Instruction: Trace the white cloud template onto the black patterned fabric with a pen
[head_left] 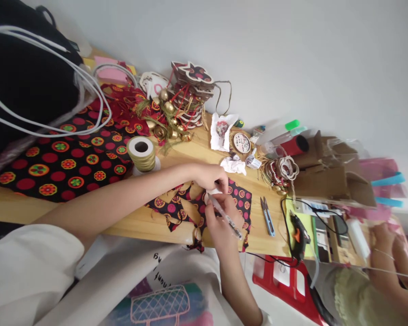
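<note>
Right hand [224,219] grasping a slim, clear-barrelled pen [229,221], tip at a small white piece [213,192], which lies over dark printed cloth [241,199] near the front of the wood-grained tabletop [190,151]. Left hand [211,175] curled at the white piece; pinching or only pressing, cannot tell. Left forearm crosses in front of the gold ribbon spool [145,160]. Blue-handled metal snips [267,217] just right of the cloth; black glue gun [299,237] farther right. Crumpled white paper [234,165] close behind the hands. Behind: stacked flat ornaments [193,74], pale-edged, red cords, with round, shiny gold bells [169,106]. Left: larger black fabric [68,163], red and orange discs, white cable [104,102] looped across it. Right rear: cardboard box [329,183], matte brown.
</note>
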A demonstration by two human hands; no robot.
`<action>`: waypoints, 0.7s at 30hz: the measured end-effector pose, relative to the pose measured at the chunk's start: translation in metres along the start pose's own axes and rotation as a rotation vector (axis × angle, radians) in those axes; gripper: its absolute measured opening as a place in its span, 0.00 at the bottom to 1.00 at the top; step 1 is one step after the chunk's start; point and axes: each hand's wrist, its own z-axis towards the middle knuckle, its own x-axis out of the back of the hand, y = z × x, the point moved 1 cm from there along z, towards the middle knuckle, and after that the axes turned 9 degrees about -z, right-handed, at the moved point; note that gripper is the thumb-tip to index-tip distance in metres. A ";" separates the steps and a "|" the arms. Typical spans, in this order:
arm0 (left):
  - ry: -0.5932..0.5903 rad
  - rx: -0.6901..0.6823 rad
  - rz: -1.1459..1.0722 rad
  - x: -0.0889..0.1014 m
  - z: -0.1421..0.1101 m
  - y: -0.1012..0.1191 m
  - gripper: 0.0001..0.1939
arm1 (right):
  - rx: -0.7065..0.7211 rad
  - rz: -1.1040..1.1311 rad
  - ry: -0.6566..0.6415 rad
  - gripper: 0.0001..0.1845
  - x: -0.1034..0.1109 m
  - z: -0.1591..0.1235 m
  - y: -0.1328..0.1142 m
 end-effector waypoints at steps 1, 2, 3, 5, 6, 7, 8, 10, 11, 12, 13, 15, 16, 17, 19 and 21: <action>0.000 -0.001 -0.002 0.000 0.000 0.000 0.25 | -0.007 0.023 -0.009 0.09 0.000 0.001 0.001; -0.001 -0.002 -0.005 0.000 0.000 0.000 0.25 | -0.008 0.034 -0.018 0.09 0.000 0.002 0.002; -0.003 -0.003 -0.010 0.000 0.001 -0.001 0.25 | -0.007 0.035 -0.025 0.09 0.000 0.002 0.002; -0.007 -0.008 -0.020 0.000 0.001 -0.001 0.26 | 0.009 0.011 -0.025 0.09 0.000 0.004 0.001; -0.007 -0.011 -0.025 0.000 0.001 -0.001 0.26 | 0.022 -0.011 -0.019 0.09 0.000 0.005 0.001; -0.007 -0.013 -0.029 0.000 0.001 -0.001 0.26 | 0.036 -0.039 -0.013 0.09 0.000 0.006 0.000; -0.007 -0.014 -0.033 0.000 0.000 -0.001 0.26 | 0.050 -0.069 -0.006 0.09 0.000 0.007 -0.001; -0.006 -0.013 -0.042 0.000 0.000 -0.001 0.25 | 0.079 -0.118 0.001 0.09 0.000 0.009 -0.002; -0.005 -0.012 -0.048 0.000 0.001 -0.002 0.25 | 0.094 -0.132 0.002 0.09 0.000 0.009 -0.003; -0.002 -0.011 -0.053 0.000 0.001 -0.002 0.25 | 0.108 -0.143 0.002 0.09 0.001 0.010 -0.004; 0.001 -0.009 -0.060 0.000 0.001 -0.002 0.25 | 0.121 -0.154 0.002 0.09 0.001 0.011 -0.004; 0.007 -0.003 -0.072 0.000 0.001 -0.002 0.25 | 0.142 -0.187 0.005 0.08 0.001 0.012 -0.005; 0.007 0.001 -0.078 0.000 0.001 -0.002 0.25 | 0.147 -0.210 0.007 0.08 0.001 0.012 -0.006; 0.007 0.006 -0.084 0.000 0.001 -0.002 0.25 | 0.150 -0.236 0.008 0.08 0.001 0.012 -0.006; 0.004 0.015 -0.093 0.000 0.001 -0.002 0.25 | 0.157 -0.286 0.002 0.08 0.000 0.011 -0.007; 0.004 0.023 -0.100 0.000 0.002 -0.002 0.25 | 0.171 -0.334 -0.007 0.09 0.000 0.011 -0.008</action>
